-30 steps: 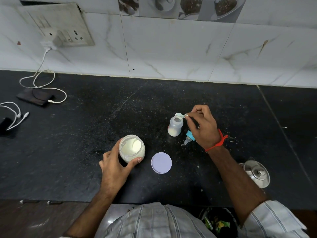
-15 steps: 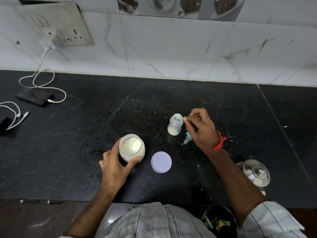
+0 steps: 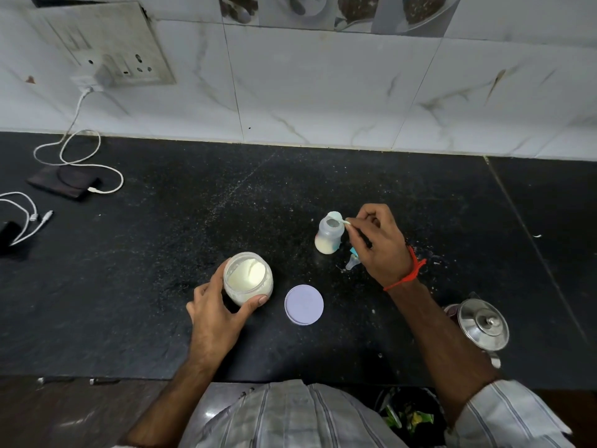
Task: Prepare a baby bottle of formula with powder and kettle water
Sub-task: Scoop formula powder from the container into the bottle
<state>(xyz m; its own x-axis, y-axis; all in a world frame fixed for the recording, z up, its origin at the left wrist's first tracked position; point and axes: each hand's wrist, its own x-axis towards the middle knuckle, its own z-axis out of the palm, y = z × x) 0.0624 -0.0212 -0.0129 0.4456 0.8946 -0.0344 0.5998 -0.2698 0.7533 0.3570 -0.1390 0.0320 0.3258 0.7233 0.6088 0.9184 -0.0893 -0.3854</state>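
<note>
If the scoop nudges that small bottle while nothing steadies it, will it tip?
Probably, fairly easily. The baby bottle stands free; the left hand holds the powder jar instead. It looks tall for its base, with only a little powder low down, so likely light. The right hand works at its rim.

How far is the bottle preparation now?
Done: jar opened, lid set aside, some powder already in the bottle. In hand: right hand tips a scoop at the bottle mouth; left hand steadies the jar. Left: kettle water, then the teat.
</note>
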